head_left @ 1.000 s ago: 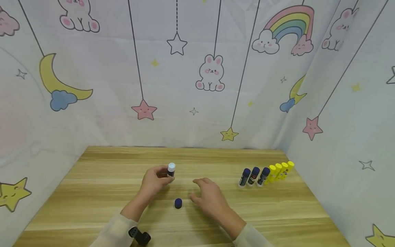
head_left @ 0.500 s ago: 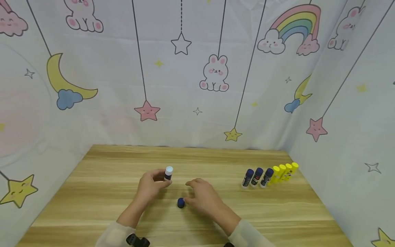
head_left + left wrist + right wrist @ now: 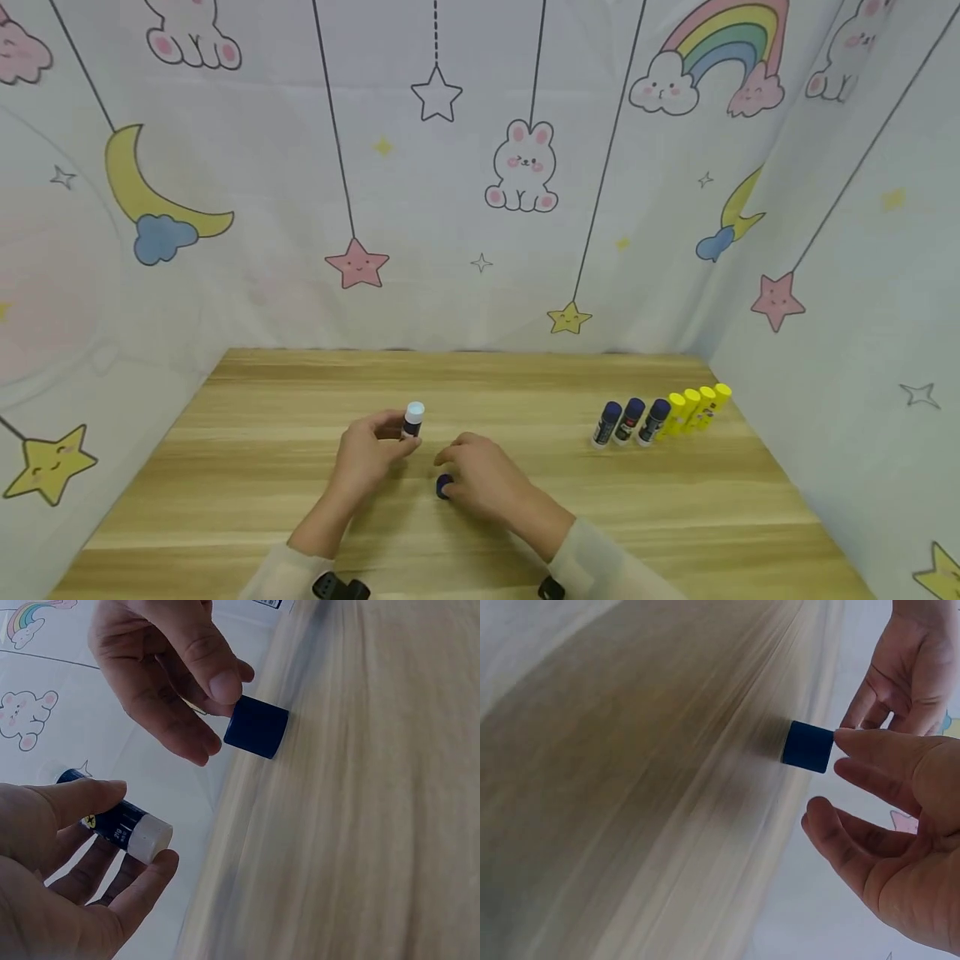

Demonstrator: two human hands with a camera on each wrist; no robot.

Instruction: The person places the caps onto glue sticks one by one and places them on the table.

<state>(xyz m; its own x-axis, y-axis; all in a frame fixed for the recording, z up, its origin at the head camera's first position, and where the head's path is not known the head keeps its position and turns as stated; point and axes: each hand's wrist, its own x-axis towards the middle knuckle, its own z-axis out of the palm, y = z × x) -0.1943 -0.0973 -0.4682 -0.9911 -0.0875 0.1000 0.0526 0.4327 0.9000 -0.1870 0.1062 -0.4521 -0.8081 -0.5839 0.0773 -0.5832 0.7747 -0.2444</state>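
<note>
In the head view my left hand [image 3: 367,454] holds a navy glue stick [image 3: 412,422] with its white end up, above the table. The left wrist view shows its label partly covered by the thumb, with fingers curled round the barrel. A navy cap [image 3: 444,487] stands on the table right of the left hand. My right hand [image 3: 491,479] is at the cap, thumb tip against or just beside its top edge. In the right wrist view the cap [image 3: 808,746] stays on the wood, and the bent index finger [image 3: 825,817] is apart from it.
Three navy-capped glue sticks [image 3: 630,422] stand upright at the right of the wooden table [image 3: 337,379]. Beside them is a row of several yellow glue sticks [image 3: 697,408]. A patterned white curtain [image 3: 450,308] hangs behind the table and along its sides.
My right hand has moved left to the cap, its thumb now overlapping it in the head view. The left hand keeps holding the glue stick, nearly still.
</note>
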